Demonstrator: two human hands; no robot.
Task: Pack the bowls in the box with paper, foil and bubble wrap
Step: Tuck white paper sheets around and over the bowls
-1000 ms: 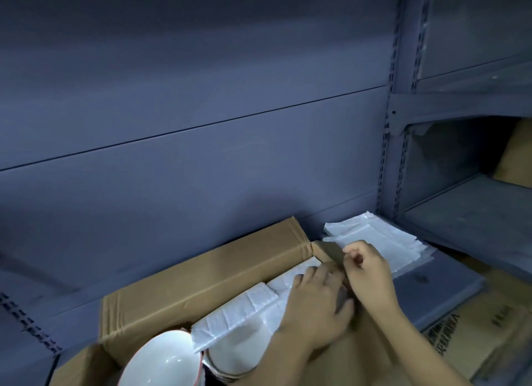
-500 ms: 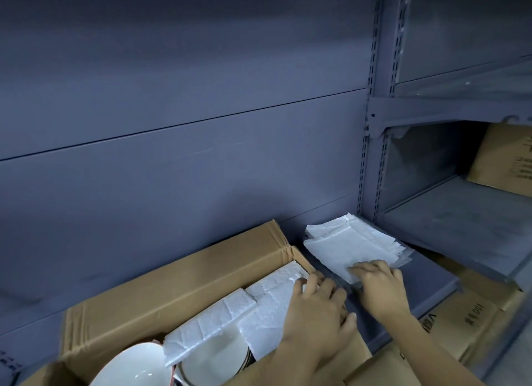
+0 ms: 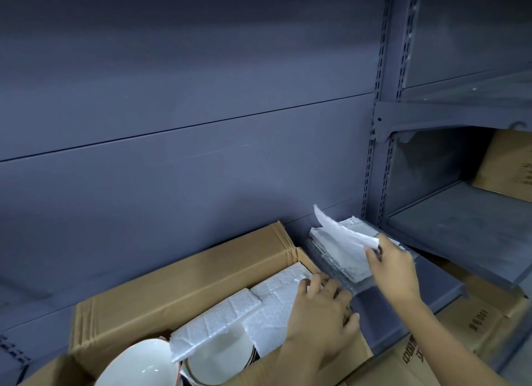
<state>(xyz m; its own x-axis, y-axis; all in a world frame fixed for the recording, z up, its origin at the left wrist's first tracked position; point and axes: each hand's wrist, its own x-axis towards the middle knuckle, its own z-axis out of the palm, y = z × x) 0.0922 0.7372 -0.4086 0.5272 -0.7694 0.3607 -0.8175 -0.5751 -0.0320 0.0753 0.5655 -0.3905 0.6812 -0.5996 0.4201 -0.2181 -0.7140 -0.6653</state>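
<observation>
Our right hand (image 3: 393,266) pinches a sheet (image 3: 342,233) off the stack (image 3: 345,253); our left hand (image 3: 322,313) lies spread on foam (image 3: 270,302), half hiding the bowls (image 3: 213,362) in the box (image 3: 178,276).

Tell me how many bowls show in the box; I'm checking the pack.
2: one bowl at the box's near left end, another beside it, partly under the white sheets. More may be hidden beneath.

A storeroom: grey slotted steel shelving (image 3: 377,143) holding printed cardboard cartons (image 3: 509,166).
</observation>
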